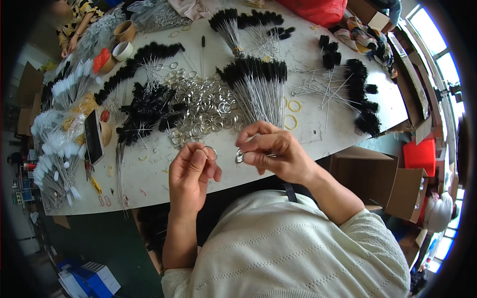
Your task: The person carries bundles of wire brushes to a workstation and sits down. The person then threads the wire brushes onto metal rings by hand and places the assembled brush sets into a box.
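Bright windows (429,33) line the right side; a pale worktable (154,183) stands over dark green floor (102,238).

Ring (212,152), in the left hand (191,171): metal, smooth, bright. Small rings (239,157), in the right hand (273,149): shiny metal. Ring pile (203,109), beyond the left hand: polished silvery metal. Bundled brushes (256,97), beyond the right hand: rough matt black bristles, thin metal wire stems. Table (149,171), beneath both hands: pale, smooth, faint sheen. Carton (360,171), right of the right hand: matt brown cardboard. Bag (318,11), far beyond the right hand: red plastic, creased.
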The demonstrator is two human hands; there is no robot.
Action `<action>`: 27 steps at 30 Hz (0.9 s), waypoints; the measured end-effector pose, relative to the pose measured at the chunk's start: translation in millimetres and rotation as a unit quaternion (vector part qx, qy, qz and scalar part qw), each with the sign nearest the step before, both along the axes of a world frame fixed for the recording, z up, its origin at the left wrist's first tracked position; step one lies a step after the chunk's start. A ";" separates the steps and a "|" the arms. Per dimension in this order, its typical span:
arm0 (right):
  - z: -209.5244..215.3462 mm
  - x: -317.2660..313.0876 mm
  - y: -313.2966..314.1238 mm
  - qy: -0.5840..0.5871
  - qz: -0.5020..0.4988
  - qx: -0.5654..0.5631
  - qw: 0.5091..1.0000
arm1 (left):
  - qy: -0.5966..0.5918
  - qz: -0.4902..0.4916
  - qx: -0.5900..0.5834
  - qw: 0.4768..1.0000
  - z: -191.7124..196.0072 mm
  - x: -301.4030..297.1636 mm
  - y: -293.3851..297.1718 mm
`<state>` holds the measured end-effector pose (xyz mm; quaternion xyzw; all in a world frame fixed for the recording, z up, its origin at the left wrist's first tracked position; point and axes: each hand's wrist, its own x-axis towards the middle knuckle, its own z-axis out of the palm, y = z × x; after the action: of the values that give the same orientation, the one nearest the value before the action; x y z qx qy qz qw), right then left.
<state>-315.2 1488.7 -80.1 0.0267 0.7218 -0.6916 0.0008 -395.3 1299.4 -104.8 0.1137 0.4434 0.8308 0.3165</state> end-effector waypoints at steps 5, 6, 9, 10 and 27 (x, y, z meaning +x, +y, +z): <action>4.1 -8.7 -24.8 0.153 0.036 -0.033 0.987 | -0.117 -0.003 0.061 0.991 11.3 16.1 7.5; 4.7 -6.7 -27.0 0.158 0.028 -0.005 0.987 | -0.107 0.013 0.046 0.993 16.0 19.1 11.4; 3.1 -5.4 -31.5 0.247 0.006 0.114 0.962 | -0.061 0.019 0.041 0.997 9.2 19.5 8.9; 6.0 -4.9 -32.8 0.260 -0.005 0.153 0.953 | 0.029 0.055 0.016 0.998 4.5 18.9 8.6; 23.0 -7.3 -33.9 0.322 0.030 0.249 0.913 | 0.356 0.055 -0.103 0.927 36.4 5.0 -23.9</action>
<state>-322.5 1454.8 -57.0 -0.2196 0.8320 -0.4605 -0.2180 -390.3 1275.5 -68.3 0.3444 0.6157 0.7015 0.1011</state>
